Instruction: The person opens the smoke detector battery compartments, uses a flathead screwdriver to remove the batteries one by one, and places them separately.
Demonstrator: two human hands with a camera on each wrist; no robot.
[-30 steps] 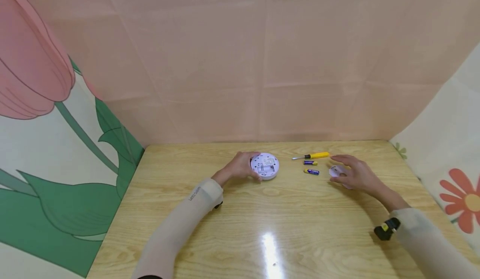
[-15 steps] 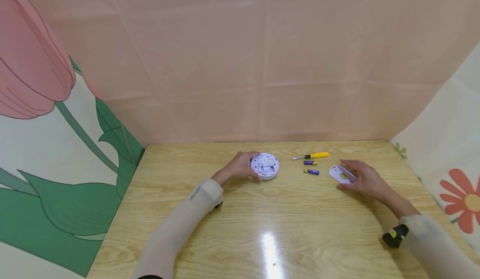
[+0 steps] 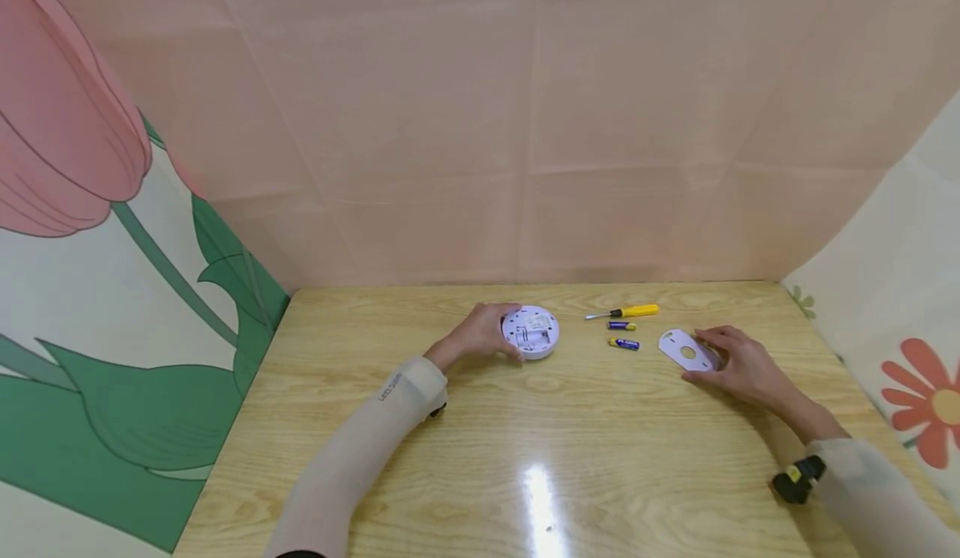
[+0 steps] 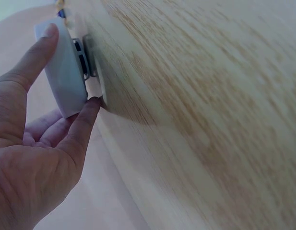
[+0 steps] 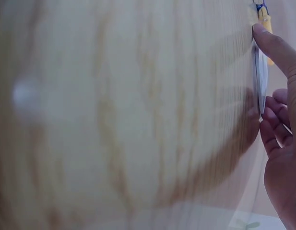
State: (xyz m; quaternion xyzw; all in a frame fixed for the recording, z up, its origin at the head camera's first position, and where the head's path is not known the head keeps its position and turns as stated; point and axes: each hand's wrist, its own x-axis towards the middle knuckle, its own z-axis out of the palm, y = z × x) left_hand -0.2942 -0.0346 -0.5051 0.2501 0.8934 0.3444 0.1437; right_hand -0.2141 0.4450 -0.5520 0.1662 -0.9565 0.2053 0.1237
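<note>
My left hand (image 3: pixel 483 331) holds a white round smoke detector (image 3: pixel 534 333) by its side, thumb and fingers curled round the rim. The detector's back faces up, showing a battery compartment with no battery visible in it. In the left wrist view, a dark grille (image 4: pixel 82 58) on the detector lies against the wooden table. My right hand (image 3: pixel 738 362) is at the right edge of a flat white mounting plate (image 3: pixel 678 350) with a round hole. Thumb and fingers stand loosely on either side of the plate (image 5: pixel 259 79), without a visible pinch.
Between the hands lie two small blue-and-yellow batteries (image 3: pixel 622 326), one before the other. Behind them is a screwdriver (image 3: pixel 636 311) with a yellow handle. A pink backdrop (image 3: pixel 517 125) rises at the table's (image 3: pixel 465 458) far edge, with printed flower sheets on both sides.
My right hand has drawn back to the right from over the mounting plate, uncovering more of it. The plate stays in nearly the same spot. My left hand and the smoke detector stay put.
</note>
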